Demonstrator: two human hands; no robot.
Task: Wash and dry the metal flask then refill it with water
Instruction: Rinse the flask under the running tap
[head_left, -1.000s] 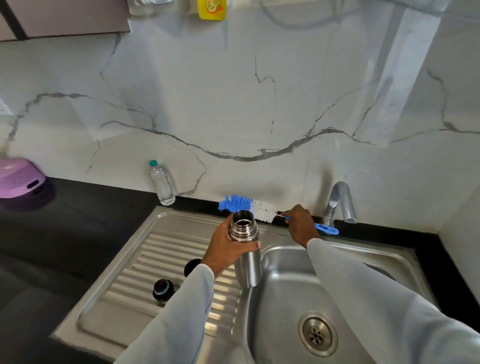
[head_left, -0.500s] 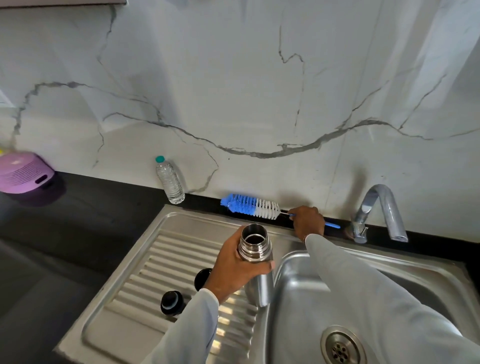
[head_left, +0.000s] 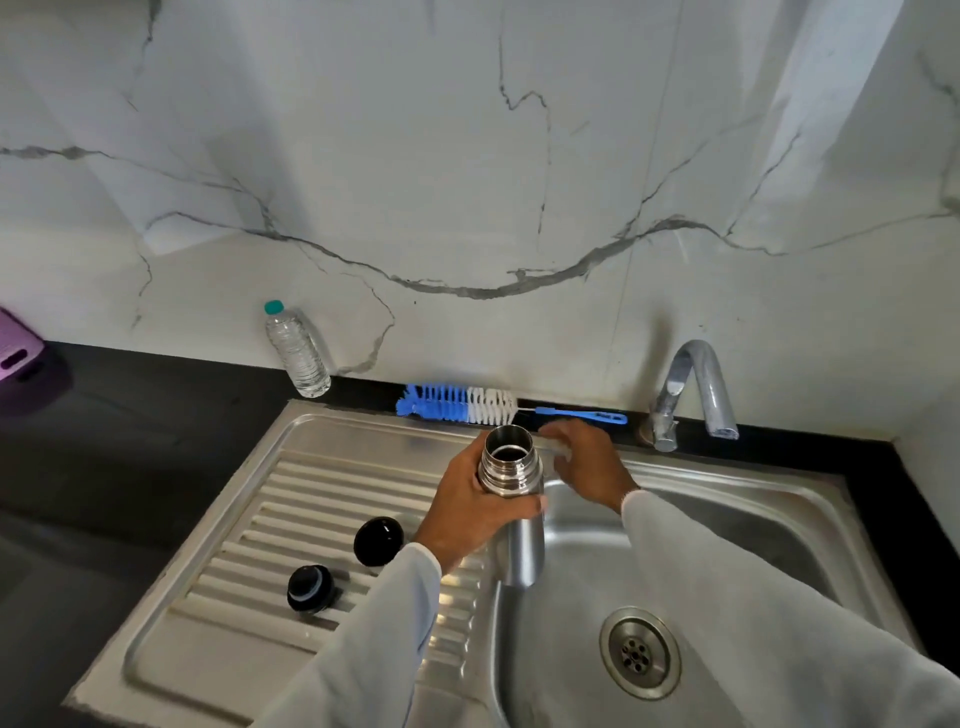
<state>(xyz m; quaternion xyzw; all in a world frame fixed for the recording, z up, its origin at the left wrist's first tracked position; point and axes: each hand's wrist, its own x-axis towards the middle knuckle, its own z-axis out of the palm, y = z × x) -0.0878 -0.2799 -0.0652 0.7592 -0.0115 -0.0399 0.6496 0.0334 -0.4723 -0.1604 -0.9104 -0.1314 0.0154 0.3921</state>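
Note:
My left hand (head_left: 467, 506) grips the metal flask (head_left: 517, 519) just below its open threaded neck, holding it upright over the left rim of the sink basin (head_left: 753, 525). My right hand (head_left: 587, 465) hovers empty just right of the flask mouth, fingers relaxed and blurred. The blue and white bottle brush (head_left: 467, 405) lies on the black ledge behind the sink, apart from my hand. Two black flask caps, one domed (head_left: 379, 540) and one with a grey ring (head_left: 310, 595), rest on the ribbed drainboard (head_left: 260, 519).
The chrome tap (head_left: 696, 384) stands at the back right of the sink, with no water running. A clear plastic water bottle (head_left: 296, 348) stands against the marble wall. A purple container (head_left: 18, 345) sits at the far left on the black counter. The drain (head_left: 639, 652) lies bottom right.
My right hand has let go of the bottle brush, which now lies on the ledge, and has drawn back toward the flask. My left hand keeps holding the flask.

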